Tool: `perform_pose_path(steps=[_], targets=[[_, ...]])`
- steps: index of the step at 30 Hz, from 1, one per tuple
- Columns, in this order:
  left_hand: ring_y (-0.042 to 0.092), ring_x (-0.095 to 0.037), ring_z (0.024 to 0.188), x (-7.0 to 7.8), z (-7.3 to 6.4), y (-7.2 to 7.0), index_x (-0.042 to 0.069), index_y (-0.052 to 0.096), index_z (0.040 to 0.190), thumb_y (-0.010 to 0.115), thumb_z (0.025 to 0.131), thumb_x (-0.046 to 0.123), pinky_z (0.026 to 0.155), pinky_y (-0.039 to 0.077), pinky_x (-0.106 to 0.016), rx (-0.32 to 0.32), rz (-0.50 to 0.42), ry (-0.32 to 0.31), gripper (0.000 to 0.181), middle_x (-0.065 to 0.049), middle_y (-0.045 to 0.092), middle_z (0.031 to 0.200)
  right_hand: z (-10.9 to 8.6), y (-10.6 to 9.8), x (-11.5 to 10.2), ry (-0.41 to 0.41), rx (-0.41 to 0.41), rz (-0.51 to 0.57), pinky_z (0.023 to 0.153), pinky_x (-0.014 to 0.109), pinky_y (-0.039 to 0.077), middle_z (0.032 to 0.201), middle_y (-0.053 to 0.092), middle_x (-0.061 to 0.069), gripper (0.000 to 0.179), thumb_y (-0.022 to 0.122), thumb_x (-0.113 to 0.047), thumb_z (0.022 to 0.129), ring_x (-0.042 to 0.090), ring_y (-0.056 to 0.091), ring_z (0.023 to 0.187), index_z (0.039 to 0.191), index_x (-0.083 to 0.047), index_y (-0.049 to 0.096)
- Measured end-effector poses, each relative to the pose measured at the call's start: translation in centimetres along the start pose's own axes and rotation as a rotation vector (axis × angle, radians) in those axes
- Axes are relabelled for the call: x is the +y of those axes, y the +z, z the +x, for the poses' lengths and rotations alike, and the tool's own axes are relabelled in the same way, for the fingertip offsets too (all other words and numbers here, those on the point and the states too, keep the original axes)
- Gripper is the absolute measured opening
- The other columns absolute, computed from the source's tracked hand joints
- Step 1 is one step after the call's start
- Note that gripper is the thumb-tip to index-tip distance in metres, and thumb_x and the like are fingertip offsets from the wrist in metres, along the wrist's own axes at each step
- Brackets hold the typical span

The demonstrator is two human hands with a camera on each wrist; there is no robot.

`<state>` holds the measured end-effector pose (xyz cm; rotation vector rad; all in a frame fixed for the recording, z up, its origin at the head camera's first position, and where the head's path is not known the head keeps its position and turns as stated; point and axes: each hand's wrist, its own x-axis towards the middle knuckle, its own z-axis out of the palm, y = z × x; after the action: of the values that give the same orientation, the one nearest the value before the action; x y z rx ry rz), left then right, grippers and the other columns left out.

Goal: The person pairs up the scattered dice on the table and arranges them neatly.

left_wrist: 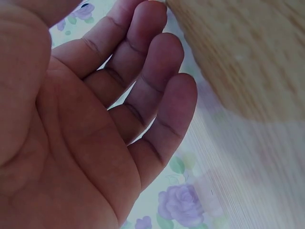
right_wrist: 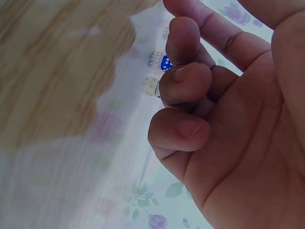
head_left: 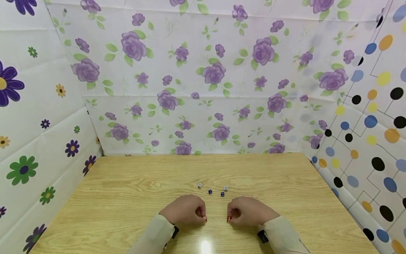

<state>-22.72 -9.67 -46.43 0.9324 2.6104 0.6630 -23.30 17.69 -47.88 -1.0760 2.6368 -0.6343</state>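
Observation:
My left hand point(head_left: 187, 210) pinches a red die point(head_left: 204, 218) with white pips between thumb and forefinger, low at the wooden tabletop. Across a short gap, my right hand point(head_left: 249, 211) pinches a second red die point(head_left: 229, 219) the same way. Both red dice lie outside the wrist views. Beyond the hands sit a white die point(head_left: 200, 185) and a blue die point(head_left: 210, 192) on the left. To their right are another white die point(head_left: 226, 188) and another blue die point(head_left: 222, 194), close together. The right wrist view shows a blue die point(right_wrist: 166, 63) partly behind the curled fingers.
The light wooden table point(head_left: 133, 176) meets a purple-flowered cloth wall point(head_left: 190, 120) at its back edge. A daisy-print cloth point(head_left: 54, 141) stands along the left, and a dotted cloth point(head_left: 361, 141) along the right. Light glares off the tabletop near the front.

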Motion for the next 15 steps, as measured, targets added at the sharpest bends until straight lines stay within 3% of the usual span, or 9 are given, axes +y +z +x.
perform_pose_path(steps=[15], targets=[[0.052, -0.002, 0.061, 0.03, -0.05, -0.05, 0.028, 0.065, 0.077, 0.074, 0.080, 0.024, 0.059, 0.045, -0.022, -0.015, -0.014, 0.008, 0.010, 0.017, 0.059, 0.072, -0.10, -0.05, -0.20, -0.017, -0.037, 0.051, 0.056, 0.020, 0.039, 0.073, 0.056, -0.013, 0.013, 0.070, -0.020, 0.081, -0.001, 0.044, 0.062, 0.082, -0.031, 0.064]])
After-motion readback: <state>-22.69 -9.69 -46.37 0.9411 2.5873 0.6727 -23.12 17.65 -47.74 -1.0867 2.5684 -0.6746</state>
